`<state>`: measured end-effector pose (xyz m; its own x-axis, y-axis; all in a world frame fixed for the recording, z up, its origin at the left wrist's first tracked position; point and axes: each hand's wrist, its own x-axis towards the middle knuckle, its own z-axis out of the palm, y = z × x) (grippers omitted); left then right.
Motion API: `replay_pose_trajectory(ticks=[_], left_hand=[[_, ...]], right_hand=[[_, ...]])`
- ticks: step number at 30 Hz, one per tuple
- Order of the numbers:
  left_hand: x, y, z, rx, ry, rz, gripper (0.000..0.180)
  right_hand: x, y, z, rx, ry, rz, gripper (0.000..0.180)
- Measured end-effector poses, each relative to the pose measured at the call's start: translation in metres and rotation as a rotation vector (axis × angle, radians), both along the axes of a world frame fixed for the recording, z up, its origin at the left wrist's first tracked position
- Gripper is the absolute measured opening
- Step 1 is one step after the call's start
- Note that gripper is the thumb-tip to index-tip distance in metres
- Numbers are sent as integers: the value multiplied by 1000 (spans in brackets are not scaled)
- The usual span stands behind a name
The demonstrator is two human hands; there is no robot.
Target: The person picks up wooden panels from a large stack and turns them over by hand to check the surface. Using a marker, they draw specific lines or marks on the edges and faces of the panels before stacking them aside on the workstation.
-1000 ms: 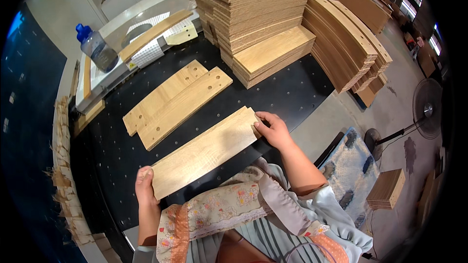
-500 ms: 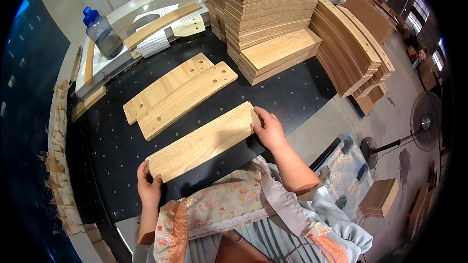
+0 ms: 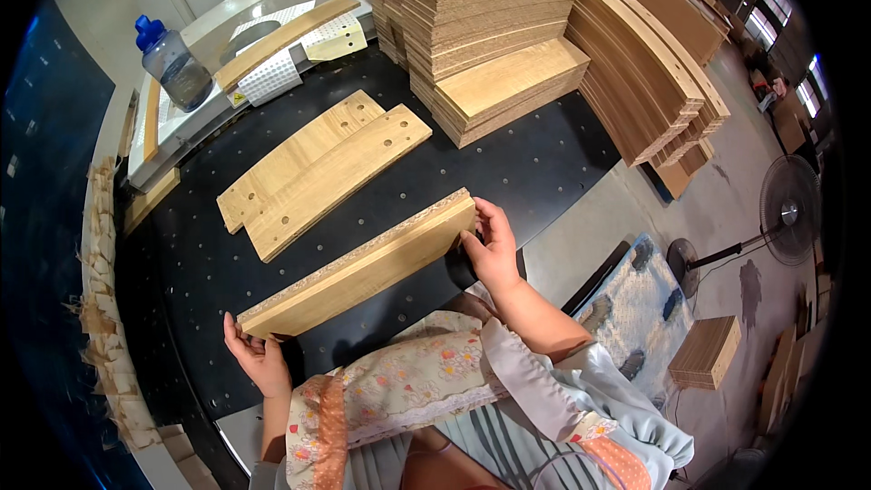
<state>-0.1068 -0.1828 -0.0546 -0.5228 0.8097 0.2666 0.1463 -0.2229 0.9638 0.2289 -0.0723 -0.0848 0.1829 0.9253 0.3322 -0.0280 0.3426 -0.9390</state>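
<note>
A pale wood-grain board (image 3: 363, 277) is held between my hands, tipped so that a long edge with bare chipboard faces up. My left hand (image 3: 259, 357) grips its near left end, thumb on the near side. At the other end my right hand (image 3: 493, 245) has its fingers and thumb closed on the board's right end. Beyond it, on the black work table (image 3: 363, 218), lie two drilled boards (image 3: 340, 181), overlapping, with round holes near their ends.
A tall stack of boards (image 3: 508, 0) stands at the back, with more stacked boards (image 3: 635, 73) to its right. A blue-capped bottle (image 3: 177, 68) is at the back left. On the floor at right are a fan (image 3: 787, 210) and a small block of boards (image 3: 706, 351).
The board has been tilted from showing its broad face to showing its long chipboard edge. My left hand has shifted left with its end. The view has also shifted slightly.
</note>
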Motion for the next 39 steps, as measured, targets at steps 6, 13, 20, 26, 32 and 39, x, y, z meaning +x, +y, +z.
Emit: replay_pose_trajectory(ticks=[6, 13, 20, 26, 32, 39], left_hand=[[-21, 2, 15, -88, 117, -134, 46], [-7, 21, 79, -214, 1084, -260, 39], [51, 61, 92, -395, 1313, -592, 44], [41, 95, 84, -583, 1192, -734, 39], [44, 99, 74, -692, 378, -869, 23], [73, 94, 70, -526, -19, -935, 27]], right_hand=[[15, -5, 12, -79, -226, 75, 50], [21, -8, 19, -113, -275, 115, 50], [31, -11, 21, -13, -440, 8, 44], [43, -33, 21, -251, -264, 60, 20], [3, -59, 22, -424, -146, 580, 30], [-48, -36, 35, -424, 424, 684, 46]])
